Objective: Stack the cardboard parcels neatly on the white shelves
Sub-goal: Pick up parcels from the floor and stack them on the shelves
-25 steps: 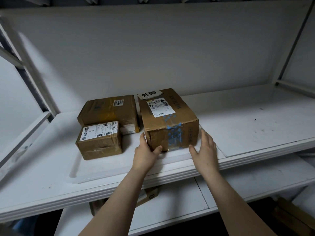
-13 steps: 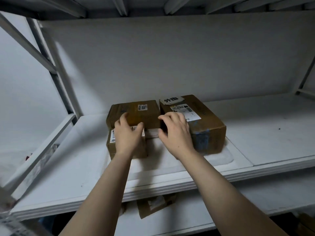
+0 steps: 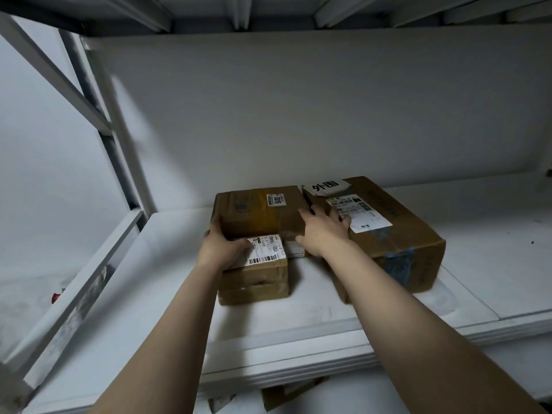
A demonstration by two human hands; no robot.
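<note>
Your left hand (image 3: 222,249) curls its fingers round the near-left corner of the flat parcel (image 3: 260,210), which sits far back on the white shelf (image 3: 167,279), just behind the small barcoded parcel (image 3: 254,282). Your right hand (image 3: 324,234) spreads its fingers over the flat parcel's right end, at the seam with the large box (image 3: 397,234); whether they hook into that gap cannot be told. Grip both ends evenly before shifting it, keep it level, and don't let your left thumb drag the small barcoded parcel askew.
</note>
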